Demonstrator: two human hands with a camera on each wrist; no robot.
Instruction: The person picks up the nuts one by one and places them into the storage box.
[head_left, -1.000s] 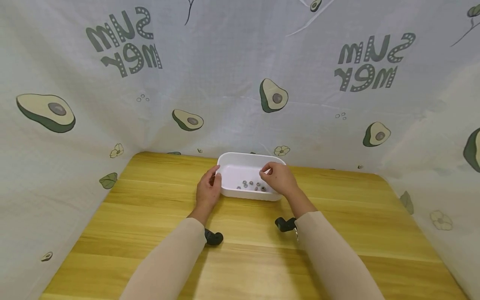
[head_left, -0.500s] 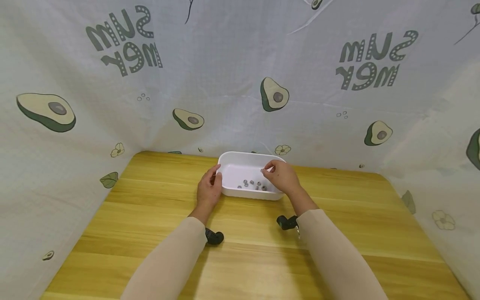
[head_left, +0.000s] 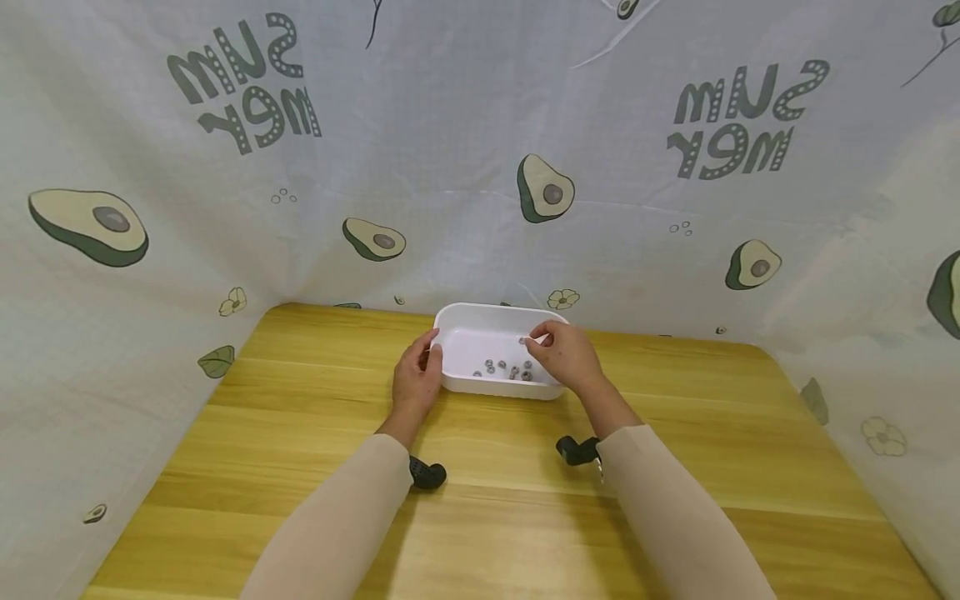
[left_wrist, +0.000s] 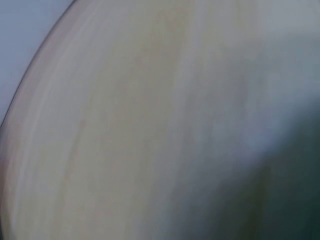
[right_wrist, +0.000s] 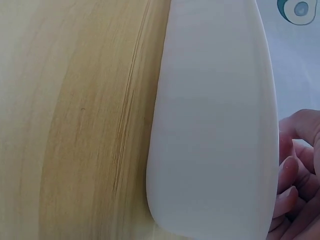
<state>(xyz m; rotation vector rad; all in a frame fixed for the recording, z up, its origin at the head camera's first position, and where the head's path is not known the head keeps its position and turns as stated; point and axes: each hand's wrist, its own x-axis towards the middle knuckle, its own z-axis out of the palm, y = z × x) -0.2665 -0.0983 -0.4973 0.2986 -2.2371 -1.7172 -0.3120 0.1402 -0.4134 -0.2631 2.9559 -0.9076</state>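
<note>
A white oblong tray [head_left: 495, 389] with rounded corners sits near the table's back edge in the head view. Several small silvery nuts [head_left: 502, 364] lie in its front part. My left hand [head_left: 417, 383] grips the tray's left end, thumb and fingers at the rim. Above the tray's right side, my right hand [head_left: 564, 356] pinches one small silvery nut [head_left: 522, 340] between thumb and fingertips. In the right wrist view, the tray's outer wall [right_wrist: 215, 115] fills the middle, and curled fingers [right_wrist: 288, 172] show past its rim. The left wrist view is blurred and shows no hand.
The wood-grained table [head_left: 495, 517] extends in front and to both sides. A pale curtain [head_left: 465, 142] printed with avocados stands right behind the tray and along the sides. Black wrist devices [head_left: 427, 475] jut from under both sleeves.
Another silvery nut now shows in the tray's front right part. The pinched nut has come into clearer sight at my right fingertips. My left hand and the tray stay in place.
</note>
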